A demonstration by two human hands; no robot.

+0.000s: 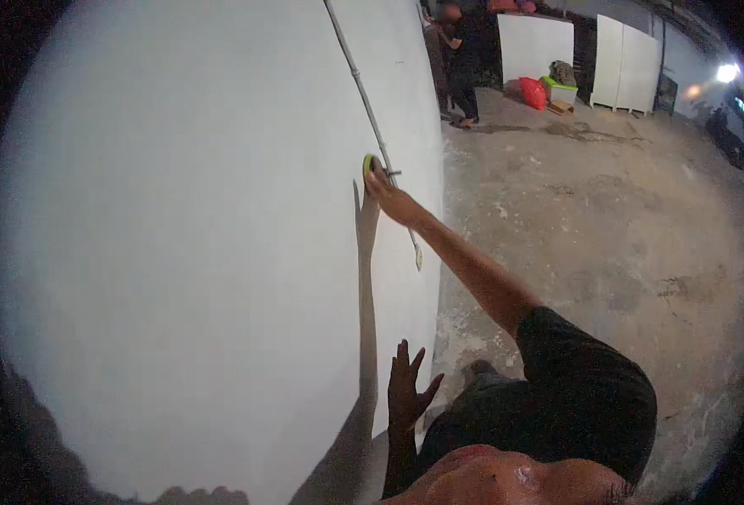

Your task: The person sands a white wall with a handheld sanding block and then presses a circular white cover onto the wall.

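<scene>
1. Nearest the camera, the left hand point(407, 389) rests flat against the white wall point(203, 236), fingers spread and gripping nothing, low and close to the person's body in its black shirt point(586, 387).

2. Further out, the right arm reaches full stretch along the wall. The right hand point(389, 198) presses a round sanding pad with a green rim point(370, 164) against the surface; the fingers seem to lie over the pad's back, but whether they curl round it or only press on it cannot be told at this size.

3. The pad sits on the wall just beside a thin grey conduit pipe point(372, 118) that runs diagonally down the wall, near a small bracket on it.

4. The wall looks evenly white and smooth over most of what shows, so the rubbing-down appears well along; the strip beside the pipe is what the hand is on now, and how much beyond it remains cannot be judged.

5. To the right lies a rough, stained concrete floor point(608, 219).

6. Farthest off, another person point(460, 59) stands near white panels point(624, 63), a red bag point(533, 93) and a bright lamp point(727, 73).
</scene>
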